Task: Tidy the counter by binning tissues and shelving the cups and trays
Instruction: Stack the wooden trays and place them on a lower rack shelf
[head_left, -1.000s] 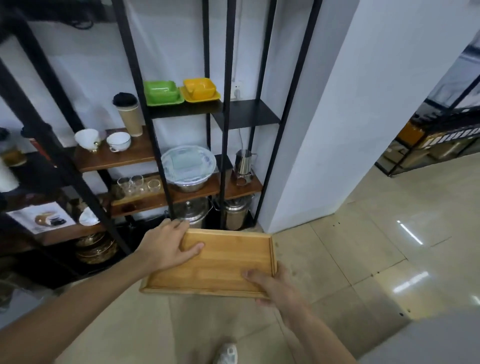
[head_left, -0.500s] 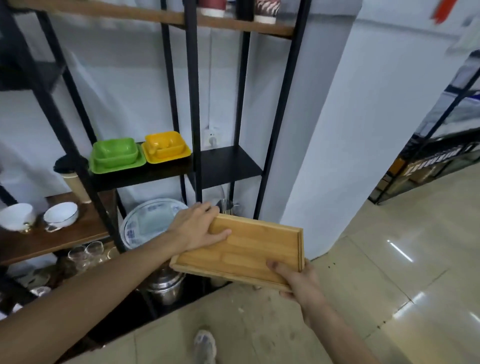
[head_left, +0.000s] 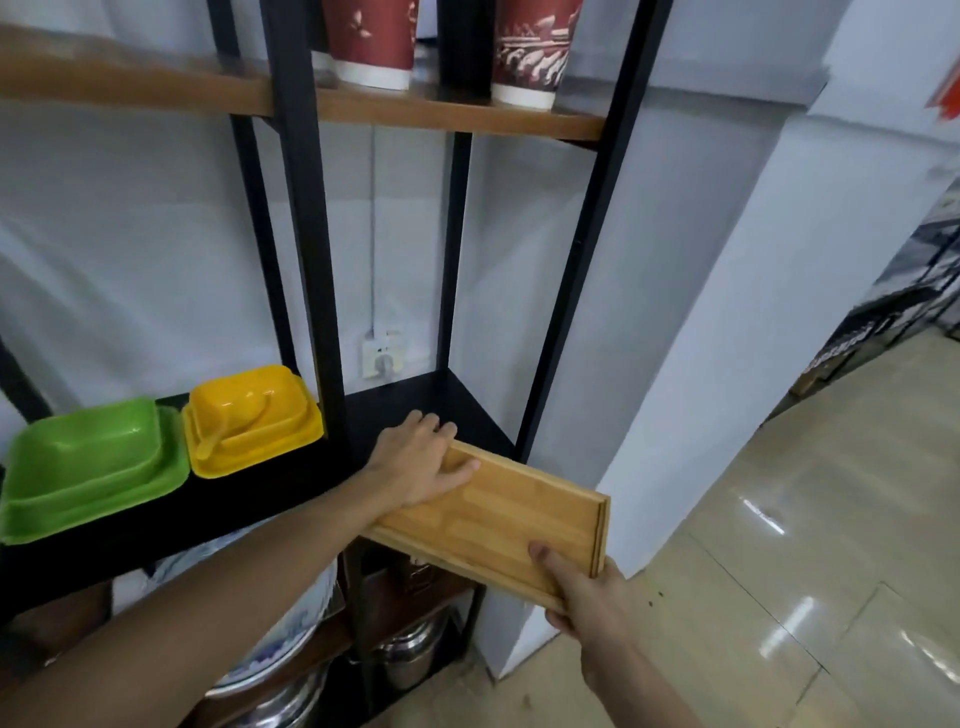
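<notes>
Black shelf (head_left: 415, 410): both hands hold bamboo tray (head_left: 498, 519); no writing legible.

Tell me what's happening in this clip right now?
A person holds a wooden tray in both hands, left hand on its far end, right hand gripping the near corner. The far end reaches over the black shelf beside the yellow dish; the rest overhangs, not yet set down.
</notes>
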